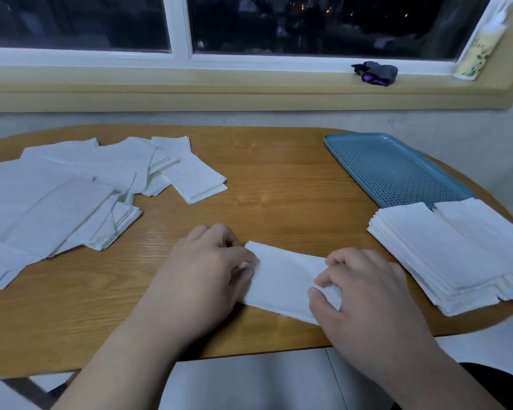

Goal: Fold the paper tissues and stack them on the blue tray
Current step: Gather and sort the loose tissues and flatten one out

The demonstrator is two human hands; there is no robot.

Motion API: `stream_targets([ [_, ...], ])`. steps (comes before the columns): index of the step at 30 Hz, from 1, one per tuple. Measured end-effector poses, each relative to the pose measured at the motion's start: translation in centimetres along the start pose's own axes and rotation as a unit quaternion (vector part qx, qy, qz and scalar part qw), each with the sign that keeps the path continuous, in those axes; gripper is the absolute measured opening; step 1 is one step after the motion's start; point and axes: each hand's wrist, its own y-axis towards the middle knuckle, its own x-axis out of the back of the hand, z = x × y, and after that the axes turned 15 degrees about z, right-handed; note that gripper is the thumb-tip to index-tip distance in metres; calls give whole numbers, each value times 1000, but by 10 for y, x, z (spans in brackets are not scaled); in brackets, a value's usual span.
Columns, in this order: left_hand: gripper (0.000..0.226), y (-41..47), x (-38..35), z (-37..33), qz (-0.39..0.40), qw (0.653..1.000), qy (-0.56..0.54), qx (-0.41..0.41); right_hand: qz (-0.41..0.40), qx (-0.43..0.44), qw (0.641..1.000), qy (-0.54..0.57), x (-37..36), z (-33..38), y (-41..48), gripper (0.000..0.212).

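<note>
A person is folding a tissue (285,279) at the near middle of the table (279,179), the left hand (208,267) pinching its left end and the right hand (365,294) curling over and gripping its right end, with the tissue lying flat between them. The risks appear to be sitting in the paper itself. Thin tissue being tugged from both ends is liable to be tearing or creasing askew, and a crooked fold would be sitting badly on the two stacks (444,255) standing side by side at the near right. The right hand is working just beside those stacks, so a careless nudge could be sliding them. They are covering the near end of the tray (391,170), so it cannot be told whether they are resting fully on it; any overhang could be tipping them toward the table's edge. Counted: one tissue being worked, two hands, one tray, two stacks, and one loose pile (71,190) at the far left, its tissues overlapping too much for counting. One dark bundle (373,73) is lying on the sill (249,84).
</note>
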Motion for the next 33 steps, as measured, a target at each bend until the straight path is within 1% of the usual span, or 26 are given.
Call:
stream_targets([
  [2,24,6,-3,-16,1,999,-21,-35,26,-37,999,-31,8,-3,-9,45],
  [6,38,18,-16,-48,55,993,-40,-92,71,-103,991,-52,16,-13,-28,55],
  [9,50,24,-29,-66,87,989,-15,-119,88,-119,987,-69,21,-20,-39,66],
  [11,53,28,-36,-74,86,989,-4,-121,108,-112,987,-49,24,-25,-45,64],
  [13,53,33,-40,-79,80,990,-5,-118,104,-102,989,-19,26,-31,-50,54],
  [15,52,37,-45,-84,84,989,-9,-117,99,-104,990,-2,27,-36,-54,49],
  [20,44,50,-56,-92,86,988,-41,-124,86,-112,990,15,29,-49,-61,47],
  [24,48,56,-58,-94,89,986,-58,-131,72,-107,991,22,28,-56,-61,53],
  [26,45,56,-57,-95,84,985,-69,-133,51,-106,993,33,29,-57,-62,57],
  [30,38,50,-47,-89,60,986,-85,-132,8,-76,995,62,26,-51,-60,58],
  [33,37,41,-34,-77,50,988,-87,-121,-9,-52,997,64,28,-36,-55,45],
])
